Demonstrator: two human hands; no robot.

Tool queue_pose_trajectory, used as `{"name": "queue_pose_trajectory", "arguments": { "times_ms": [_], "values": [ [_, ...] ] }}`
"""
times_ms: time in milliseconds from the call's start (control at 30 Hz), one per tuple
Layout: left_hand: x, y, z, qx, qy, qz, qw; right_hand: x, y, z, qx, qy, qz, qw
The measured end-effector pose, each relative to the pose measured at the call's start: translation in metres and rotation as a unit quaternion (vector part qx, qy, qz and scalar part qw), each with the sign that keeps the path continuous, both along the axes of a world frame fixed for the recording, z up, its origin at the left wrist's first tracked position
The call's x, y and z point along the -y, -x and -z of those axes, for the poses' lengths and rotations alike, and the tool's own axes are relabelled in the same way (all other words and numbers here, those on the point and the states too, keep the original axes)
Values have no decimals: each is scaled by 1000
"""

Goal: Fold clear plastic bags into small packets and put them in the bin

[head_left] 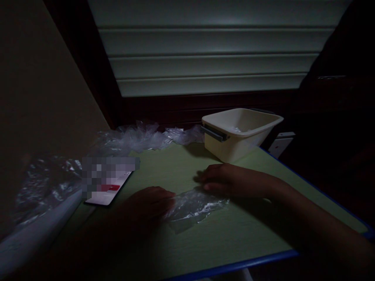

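Note:
A crinkled clear plastic bag (191, 207) lies on the green tabletop between my two hands. At its left end, my left hand (152, 201) is closed on the edge, fingers together; much of this hand is in shadow. My right hand (227, 179) is closed at the bag's upper right, with thumb and curled fingers at the plastic. The grip of its fingertips is partly hidden in the dim light.
A cream plastic tub (225, 146) with grey handles stands at the back right, with some clear plastic inside. A lit phone or tablet (109, 195) rests at the left. Heaped clear plastic (129, 138) lines the back and left edges. The table (249, 234) has a blue rim.

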State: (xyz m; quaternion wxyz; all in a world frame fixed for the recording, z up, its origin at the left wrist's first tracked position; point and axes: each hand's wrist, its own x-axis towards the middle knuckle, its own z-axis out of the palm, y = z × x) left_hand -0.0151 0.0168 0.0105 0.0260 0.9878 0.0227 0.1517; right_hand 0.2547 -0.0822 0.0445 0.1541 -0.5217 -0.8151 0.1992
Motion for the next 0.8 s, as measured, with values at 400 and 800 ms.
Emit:
{"name": "queue_pose_trajectory", "arguments": {
  "times_ms": [400,800],
  "values": [
    [18,-4,-2,17,10,-28,999,2,20,1,6,-11,-15,1000],
    [1,-2,11,34,42,-20,998,4,34,7,69,-49,-26,996]
  ]
}}
